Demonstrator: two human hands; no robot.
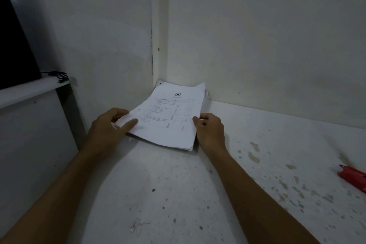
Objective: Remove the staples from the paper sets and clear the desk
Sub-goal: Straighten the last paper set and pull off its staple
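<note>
- At 9 o'clock a black box (13, 45) sits on a white shelf (33, 89) with a thin black wire (58, 75) beside it. They are well apart from the work and not in the way.
- The left hand (107, 125) holds the left edge of the paper stack (168, 117), thumb on top and fingers curled under. If this grip lets go, the loose sheets could slide off and spread out.
- The paper stack is at 12 o'clock, pushed into the corner where the walls meet the bench (178, 194). Its near end looks lifted a little. The walls are close, so the pages could bend or crumple if pushed.
- I cannot see any staple from here.
- The right hand (210, 127) pinches the right edge of the stack. Pulling too hard could tear the top page.
- At 3 o'clock a red tool (352, 177) lies on the bench, well apart. It is near the picture's edge, so a bump might knock it off.
</note>
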